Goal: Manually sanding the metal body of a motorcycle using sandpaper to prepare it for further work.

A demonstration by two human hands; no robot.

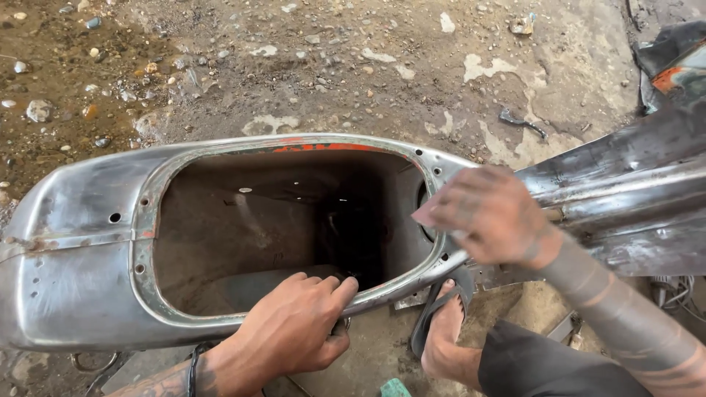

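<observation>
Left hand [294, 327], lowest in the head view: fingers curled over the near rim of the opening in a bare metal scooter body [73, 250], thumb below the edge, clenched on the rim to steady the shell. A dark band sits at the wrist.

Right hand [489, 213]: blurred with motion, flat-palmed, pressing a small pinkish sheet, apparently sandpaper [426, 215], against the right end of the rim where the shell meets the narrower metal section [625, 198] running off to the right. Fingers closed on the sheet; exact grip cannot be told through the blur. Forearm darkened with grime.

Scooter body: lying on its side on the ground, stripped to grey steel, traces of red paint [323, 148] along the far rim, small holes around the opening, dark hollow inside.

Foot in a sandal [441, 323]: planted just under the near rim, between the two hands.

Ground [294, 59]: dirt and cracked concrete with pebbles; a small dark metal piece [522, 122] lies well apart.

Handling note, as judgement: rubbing likely goes best with the sheet kept flat to the curve, strokes short and along the rim, the holding hand bracing firmly against each push. Bare fingers near the sheet-metal edge risk cuts; holes could snag the paper.
</observation>
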